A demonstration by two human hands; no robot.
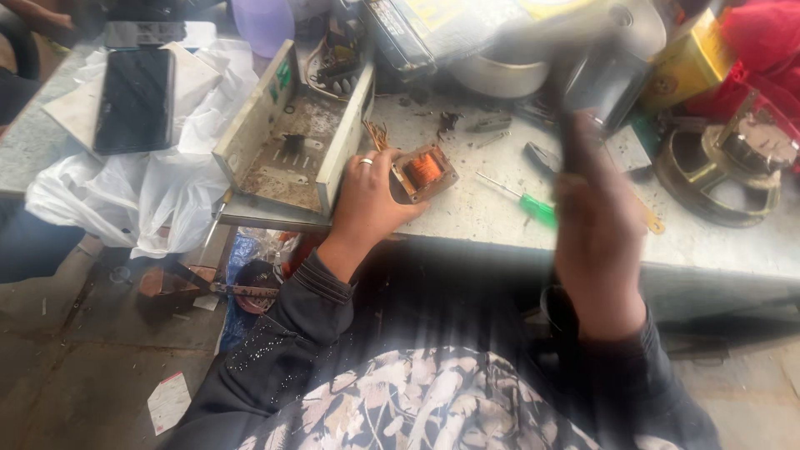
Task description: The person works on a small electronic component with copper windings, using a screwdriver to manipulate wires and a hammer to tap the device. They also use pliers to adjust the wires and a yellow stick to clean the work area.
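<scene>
My left hand (367,204), with a ring on one finger, grips a small transformer (425,171) with an orange coil and rusty metal core, pressing it on the workbench (500,212) near its front edge. My right hand (596,217) is raised above the bench and blurred by motion, closed around the dark handle of a hammer (596,75) whose head is up near the cluttered back of the bench. The hammer is to the right of and above the transformer.
An open, dusty metal chassis (292,137) stands left of the transformer. A green-handled screwdriver (525,202) and pliers (542,154) lie on the bench. A round metal motor part (721,171) is at right. A phone (133,100) rests on white plastic bags (158,192) at left.
</scene>
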